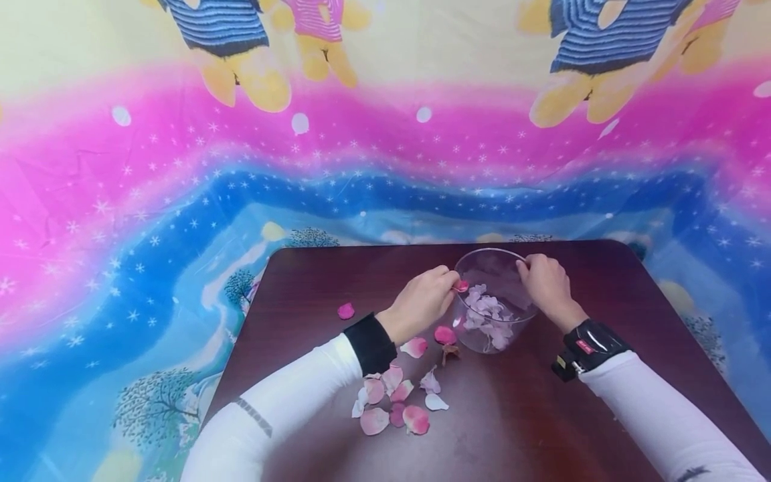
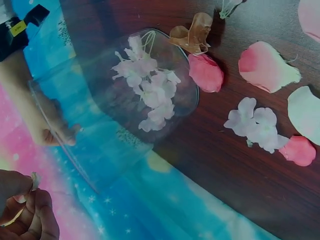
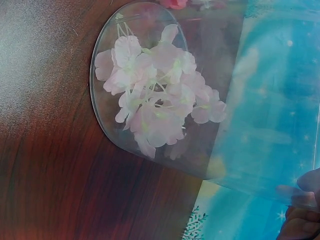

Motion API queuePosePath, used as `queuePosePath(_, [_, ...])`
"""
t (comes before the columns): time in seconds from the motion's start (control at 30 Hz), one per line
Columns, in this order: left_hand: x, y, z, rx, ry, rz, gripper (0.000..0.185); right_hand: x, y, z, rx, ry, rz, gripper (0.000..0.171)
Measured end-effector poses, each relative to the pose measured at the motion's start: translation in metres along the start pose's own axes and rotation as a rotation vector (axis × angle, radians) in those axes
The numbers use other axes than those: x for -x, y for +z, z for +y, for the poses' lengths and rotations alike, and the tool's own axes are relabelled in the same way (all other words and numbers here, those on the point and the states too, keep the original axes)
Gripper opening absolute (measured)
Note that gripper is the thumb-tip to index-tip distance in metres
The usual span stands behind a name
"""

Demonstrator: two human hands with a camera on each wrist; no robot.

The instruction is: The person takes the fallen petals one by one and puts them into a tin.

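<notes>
The clear glass bowl [image 1: 495, 301] stands upright on the dark brown bench [image 1: 602, 281], right of centre. It contains a cluster of pale pink-white blossoms [image 1: 486, 313] lying on its base; the right wrist view shows the same blossoms [image 3: 155, 95] spread over most of the round base, with thin pale stems among them.

The right hand [image 1: 547, 281] grips the bowl at the right part of its rim, fingers curled over the edge. The left wrist view shows those fingers [image 2: 55, 132] through the glass wall.

The left hand [image 1: 424, 298] is at the left part of the rim, its grip narrow, with fingertips pinching a small pink petal [image 1: 461, 286]. The petal sits at the rim, just above the bowl's left wall. Whether it touches the glass cannot be told.

Loose petals on the bench, outside the bowl:
- One deep pink petal [image 1: 445, 335] just beside the bowl's base, with a dried brown petal [image 1: 449, 351] next to it.
- One pink-and-white petal [image 1: 415, 347] near the left wrist.
- A scattered group of pink and white petals [image 1: 394, 402] under the left forearm.
- A single pink petal [image 1: 346, 310] well apart, to the left.

A patterned cloth [image 1: 181, 201] in pink and blue hangs behind and around the bench.
</notes>
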State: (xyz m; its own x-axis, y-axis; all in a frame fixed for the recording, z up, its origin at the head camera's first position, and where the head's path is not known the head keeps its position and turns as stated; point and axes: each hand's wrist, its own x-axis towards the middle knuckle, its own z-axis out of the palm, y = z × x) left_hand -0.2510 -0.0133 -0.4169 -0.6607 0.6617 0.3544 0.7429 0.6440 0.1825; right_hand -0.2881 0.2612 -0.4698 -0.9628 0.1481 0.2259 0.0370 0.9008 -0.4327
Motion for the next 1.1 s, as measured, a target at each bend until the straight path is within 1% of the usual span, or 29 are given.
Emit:
queuePosePath(0.23, [-0.02, 0.014, 0.009, -0.123, 0.03, -0.086, 0.015, 0.0, -0.001, -0.001, -0.004, -0.002, -0.001, 0.031])
queuePosePath(0.37, [-0.031, 0.02, 0.016, -0.169, 0.042, -0.126, 0.02, 0.0, -0.001, -0.001, -0.003, -0.001, 0.002, 0.031])
queuePosePath(0.47, [-0.038, 0.024, 0.021, -0.202, 0.044, -0.128, 0.021, 0.0, -0.001, 0.0, -0.001, 0.002, 0.001, 0.032])
queuePosePath(0.6, [-0.046, 0.029, 0.026, -0.248, 0.037, -0.107, 0.021, 0.0, 0.0, 0.0, -0.002, 0.003, 0.005, 0.032])
queuePosePath(0.63, [-0.047, 0.031, 0.027, -0.259, 0.03, -0.109, 0.024, 0.0, 0.0, 0.0, -0.001, 0.003, 0.007, 0.032])
queuePosePath(0.7, [-0.047, 0.035, 0.027, -0.283, 0.003, -0.155, 0.041, 0.0, 0.0, -0.001, -0.004, 0.0, 0.008, 0.032])
queuePosePath(0.77, [-0.046, 0.038, 0.027, -0.298, -0.024, -0.232, 0.063, 0.0, 0.0, -0.001, -0.005, 0.0, 0.003, 0.031])
queuePosePath(0.83, [-0.043, 0.04, 0.027, -0.298, -0.051, -0.319, 0.08, 0.0, 0.0, -0.001, -0.005, -0.001, -0.002, 0.031])
queuePosePath(0.87, [-0.041, 0.04, 0.026, -0.291, -0.061, -0.354, 0.084, 0.0, 0.0, -0.001, -0.005, -0.001, -0.004, 0.031])
queuePosePath(0.93, [-0.038, 0.041, 0.025, -0.276, -0.065, -0.387, 0.085, 0.0, 0.001, -0.001, -0.003, -0.001, -0.006, 0.031])
queuePosePath(0.97, [-0.037, 0.04, 0.025, -0.266, -0.067, -0.396, 0.085, -0.001, 0.001, -0.001, -0.002, 0.001, -0.005, 0.03])
queuePosePath(1.1, [-0.034, 0.038, 0.026, -0.247, -0.056, -0.394, 0.083, -0.001, 0.002, -0.001, -0.003, 0.0, 0.003, 0.03])
